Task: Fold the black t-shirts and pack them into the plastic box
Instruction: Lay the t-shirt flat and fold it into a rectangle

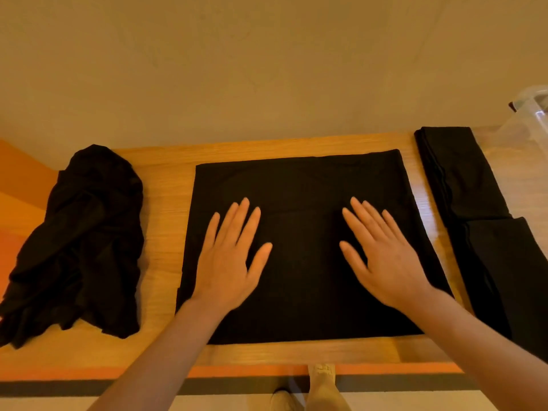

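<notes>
Two bare forearms are seen nearest the camera, reaching forward from the bottom edge. From the fingers outward: the fingers (237,221) of the left hand (228,262) are held straight and slightly spread, laid flat on black cloth, with the thumb set apart to the side. The fingers (367,221) of the right hand (388,268) are likewise straight and fanned, pressed palm-down on the same cloth; nothing is pinched or gripped by either hand.

Beneath both palms one folded t-shirt (302,185) is spread as a flat, roughly square panel in the middle of the worktop (166,203), its far edge lying parallel to the back edge of the wood. To the left, apart from it, one crumpled heap of black t-shirts (80,247) is piled loosely; how many garments are in the heap cannot be told. To the right, near the flat shirt but not touching it, two folded black pieces (462,173) are laid end to end along the worktop, the nearer one running off the frame edge.

At the far right corner, part of one clear plastic box (530,120) is seen, mostly cut off by the frame. Behind the worktop a plain beige wall (267,69) is seen.
</notes>
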